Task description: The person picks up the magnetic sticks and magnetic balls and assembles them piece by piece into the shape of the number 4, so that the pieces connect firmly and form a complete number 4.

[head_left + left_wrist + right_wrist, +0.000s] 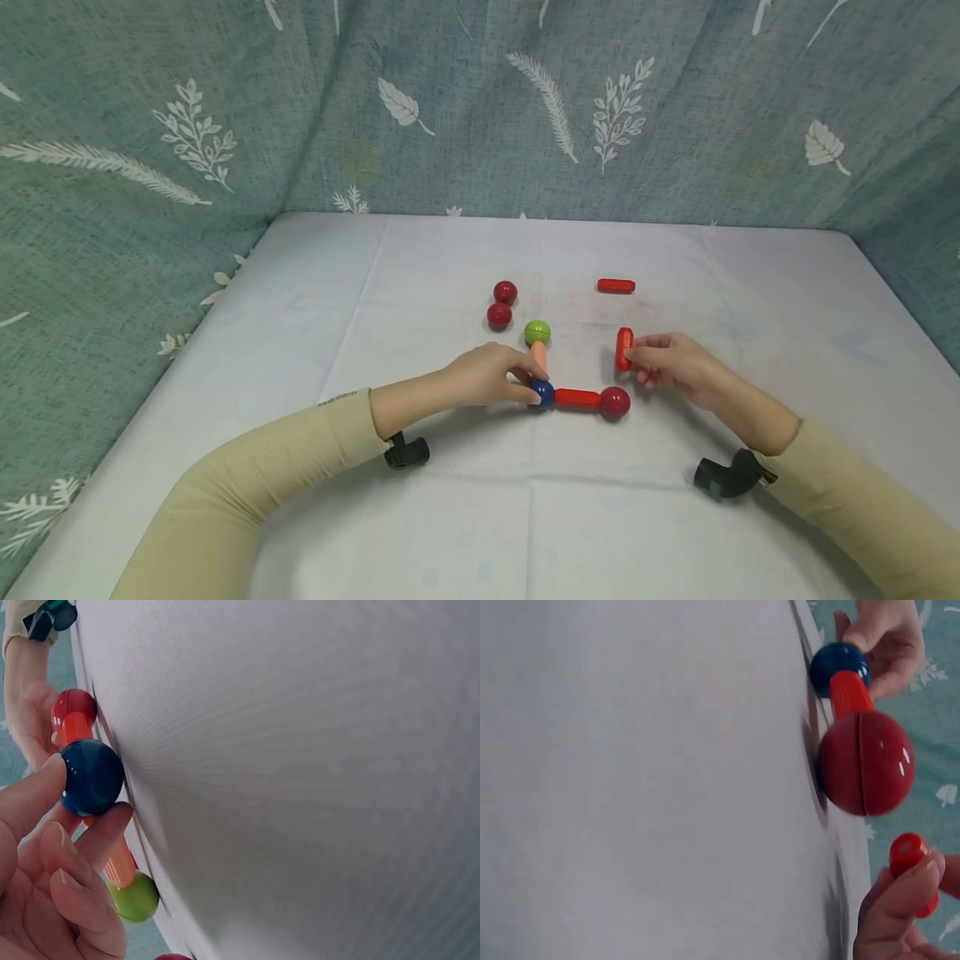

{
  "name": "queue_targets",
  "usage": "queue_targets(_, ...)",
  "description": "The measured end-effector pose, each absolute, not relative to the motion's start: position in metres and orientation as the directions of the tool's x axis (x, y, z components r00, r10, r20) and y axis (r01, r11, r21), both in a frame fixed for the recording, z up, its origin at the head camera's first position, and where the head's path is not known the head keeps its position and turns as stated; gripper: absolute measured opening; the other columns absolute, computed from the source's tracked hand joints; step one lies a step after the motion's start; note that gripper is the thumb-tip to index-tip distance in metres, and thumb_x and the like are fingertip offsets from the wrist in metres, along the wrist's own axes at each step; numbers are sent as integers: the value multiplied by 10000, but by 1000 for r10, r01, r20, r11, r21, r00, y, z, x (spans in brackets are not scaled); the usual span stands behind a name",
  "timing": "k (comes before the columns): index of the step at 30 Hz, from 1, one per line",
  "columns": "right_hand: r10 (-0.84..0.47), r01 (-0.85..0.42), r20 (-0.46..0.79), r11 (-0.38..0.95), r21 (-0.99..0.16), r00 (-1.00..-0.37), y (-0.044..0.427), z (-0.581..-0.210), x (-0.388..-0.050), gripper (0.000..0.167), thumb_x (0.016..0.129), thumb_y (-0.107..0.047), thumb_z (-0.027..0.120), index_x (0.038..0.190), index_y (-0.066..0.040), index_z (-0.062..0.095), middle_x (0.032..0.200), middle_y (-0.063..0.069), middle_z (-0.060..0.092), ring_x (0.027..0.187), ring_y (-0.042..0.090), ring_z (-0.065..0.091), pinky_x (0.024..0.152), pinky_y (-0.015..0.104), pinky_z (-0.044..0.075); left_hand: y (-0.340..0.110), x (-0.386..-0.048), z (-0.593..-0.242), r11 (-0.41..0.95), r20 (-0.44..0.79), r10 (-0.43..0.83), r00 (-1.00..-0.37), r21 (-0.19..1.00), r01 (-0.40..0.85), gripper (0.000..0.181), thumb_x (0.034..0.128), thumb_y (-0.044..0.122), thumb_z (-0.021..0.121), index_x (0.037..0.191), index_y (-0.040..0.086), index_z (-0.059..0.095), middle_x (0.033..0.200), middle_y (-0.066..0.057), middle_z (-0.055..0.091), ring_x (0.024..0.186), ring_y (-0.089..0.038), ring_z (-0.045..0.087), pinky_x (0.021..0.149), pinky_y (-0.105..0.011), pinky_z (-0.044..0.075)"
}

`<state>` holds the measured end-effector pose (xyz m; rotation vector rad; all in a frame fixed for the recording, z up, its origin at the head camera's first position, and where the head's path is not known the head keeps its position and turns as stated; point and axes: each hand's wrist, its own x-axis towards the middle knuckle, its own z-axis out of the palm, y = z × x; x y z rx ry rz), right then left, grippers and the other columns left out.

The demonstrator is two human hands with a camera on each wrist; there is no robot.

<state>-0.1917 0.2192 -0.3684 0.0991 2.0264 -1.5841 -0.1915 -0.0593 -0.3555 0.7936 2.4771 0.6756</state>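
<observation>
My left hand pinches a blue ball between thumb and fingers. From that ball a red rod runs right to a dark red ball. An orange rod goes from the blue ball toward the back, with a green ball on its far end. My right hand pinches a loose red rod between thumb and fingers, behind the dark red ball and apart from it. In the right wrist view, one end of this held rod shows.
Two dark red balls, one farther back and one nearer, lie left of the green ball. Another red rod lies at the back right. A white cloth covers the table, and a leaf-patterned curtain hangs behind it.
</observation>
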Motion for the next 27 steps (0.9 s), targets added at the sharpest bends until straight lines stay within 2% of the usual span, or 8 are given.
queue_targets(4, -253, 422, -503, 312, -851, -827, 216, -370, -188, 548, 906, -208, 552, 1296, 118, 345, 750, -15, 583, 622, 75, 532, 633, 193, 483, -59, -192, -355, 716, -263, 625, -735, 569, 405, 294, 797, 263, 711, 1083, 214, 671, 918, 81, 691, 927, -70, 589, 783, -287, 422)
queue_targets(13, -238, 420, -513, 350, -837, -825, 212, -370, -185, 534, 900, -199, 556, 1283, 118, 360, 757, -1, 574, 615, 89, 538, 628, 204, 494, -59, -193, -356, 710, -258, 632, -731, 572, 411, 301, 799, 264, 709, 1092, 208, 667, 927, 77, 692, 927, -70, 590, 781, -283, 426)
queue_targets(27, -297, 379, -488, 355, -855, -821, 211, -373, -184, 525, 893, -187, 560, 1261, 131, 360, 777, 8, 565, 610, 90, 535, 618, 217, 497, -59, -192, -356, 724, -278, 612, -741, 574, 383, 292, 796, 270, 710, 1083, 229, 671, 908, 97, 689, 952, -77, 586, 784, -289, 421)
